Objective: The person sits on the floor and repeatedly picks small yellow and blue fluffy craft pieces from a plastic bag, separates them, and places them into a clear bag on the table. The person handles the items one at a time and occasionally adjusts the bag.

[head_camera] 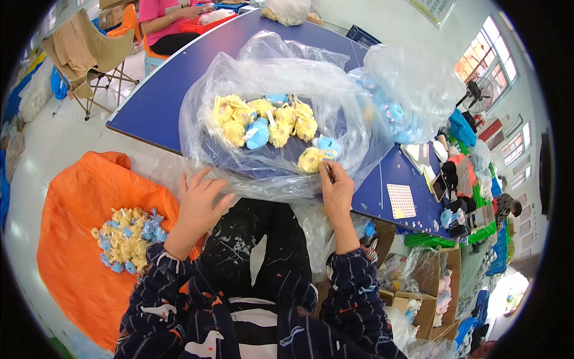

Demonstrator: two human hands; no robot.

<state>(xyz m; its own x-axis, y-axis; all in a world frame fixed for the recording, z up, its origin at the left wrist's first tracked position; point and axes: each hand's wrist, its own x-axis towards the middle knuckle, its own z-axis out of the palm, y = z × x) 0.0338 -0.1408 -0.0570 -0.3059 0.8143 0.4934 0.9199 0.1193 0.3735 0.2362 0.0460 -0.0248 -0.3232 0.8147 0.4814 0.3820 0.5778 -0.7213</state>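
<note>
A large clear plastic bag (278,72) lies spread on the blue table (154,107), its sides rising around a group of small plush toys. Yellow fluffy toys (280,128) with ribbon loops lie among blue plush toys (257,134) inside it. My right hand (337,188) is at the bag's near right side, fingers closed around a small dark tool whose kind I cannot tell; the fingertips meet the edge of a yellow plush toy (309,160). My left hand (201,208) hovers by the near left rim of the bag, fingers spread, holding nothing.
An orange sack (67,233) holding a pile of yellow and blue plush toys (128,238) stands on the floor at left. Another plastic bag (412,80) of blue toys sits at the table's right. A sticker sheet (402,201) and phone (438,187) lie nearby. A person in pink sits across.
</note>
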